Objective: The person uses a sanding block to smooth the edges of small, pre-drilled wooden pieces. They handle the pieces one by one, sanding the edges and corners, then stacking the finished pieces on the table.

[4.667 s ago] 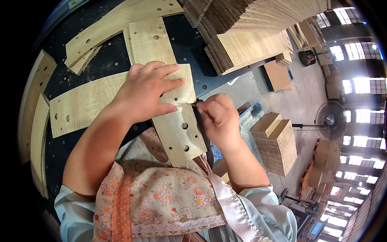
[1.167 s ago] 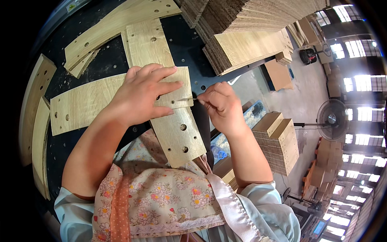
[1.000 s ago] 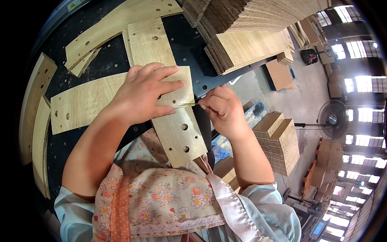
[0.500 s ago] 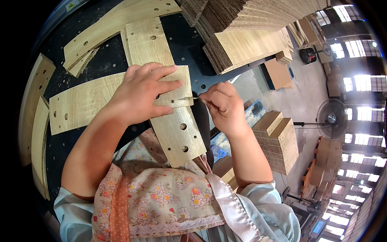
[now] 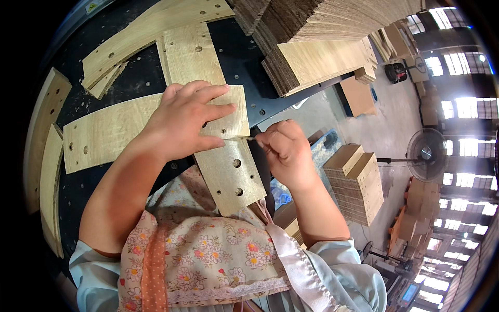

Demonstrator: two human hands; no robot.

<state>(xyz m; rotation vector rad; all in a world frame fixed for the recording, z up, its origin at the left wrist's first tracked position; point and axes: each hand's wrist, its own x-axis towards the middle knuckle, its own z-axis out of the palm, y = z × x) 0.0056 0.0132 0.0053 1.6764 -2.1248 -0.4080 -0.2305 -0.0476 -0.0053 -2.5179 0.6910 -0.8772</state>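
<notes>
A yellow label (image 5: 92, 7) is showing, too small to read. The left hand (image 5: 189, 117), spread wide, is resting on a wooden board (image 5: 112, 127) lying across another; the right hand (image 5: 285, 151) is pinching a thin object (image 5: 250, 138) at its edge. Beyond the dusty black desk (image 5: 240, 75), a fan (image 5: 426, 153) is standing.

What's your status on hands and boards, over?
Left hand spread on top board, hiding part of it. Right hand pinching thin object, kind unclear, at that board's edge. Top board lying across lower board.
</notes>
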